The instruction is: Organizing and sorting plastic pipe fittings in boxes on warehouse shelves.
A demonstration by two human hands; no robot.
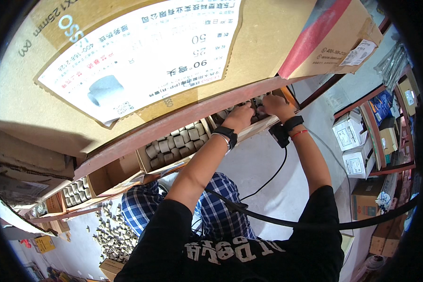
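Both of my hands reach into an open cardboard box (257,128) on the shelf, under a painted shelf beam. My left hand (239,115) is bent over the plastic pipe fittings (222,113) in it. Close beside it, my right hand (276,105) curls down near the box's right end. The fingertips of both are partly hidden among dark gaps and fittings, so what they hold is unclear. Left of them stands another open box, filled with rows of beige pipe fittings (178,142). A black strap circles each wrist; a black device (279,135) hangs by the right one.
A large labelled carton (264,38) sits on the beam (183,114) above my hands. Further left are a box with bare cardboard inside (118,172) and more fittings (77,193). Loose fittings (114,232) lie heaped on the floor. A black cable (268,220) crosses before my body.
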